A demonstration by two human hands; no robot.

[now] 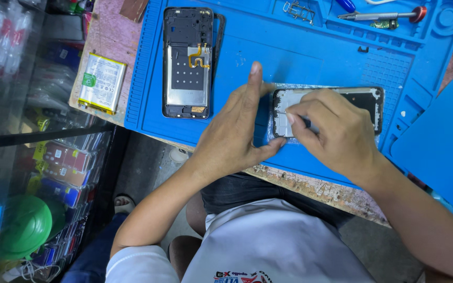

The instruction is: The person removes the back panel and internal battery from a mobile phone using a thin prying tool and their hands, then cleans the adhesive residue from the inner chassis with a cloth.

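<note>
A black-rimmed phone screen panel (365, 99) lies face down on the blue work mat (294, 57), its pale inner side up. My left hand (237, 131) steadies the panel's left end, thumb under its near edge and forefinger stretched up along the mat. My right hand (334, 131) rests over the panel's middle and pinches a thin dark tool (307, 123) whose tip touches the panel near its left end. A stripped phone frame (187, 63) with a yellow flex cable lies upright on the mat to the left.
A phone battery (101, 83) lies on the worn wooden bench left of the mat. A screwdriver (384, 15) and a small metal bracket (298, 10) sit in the mat's far trays. A glass showcase (32, 141) with packaged goods stands at left. A second blue mat (441, 141) lies at right.
</note>
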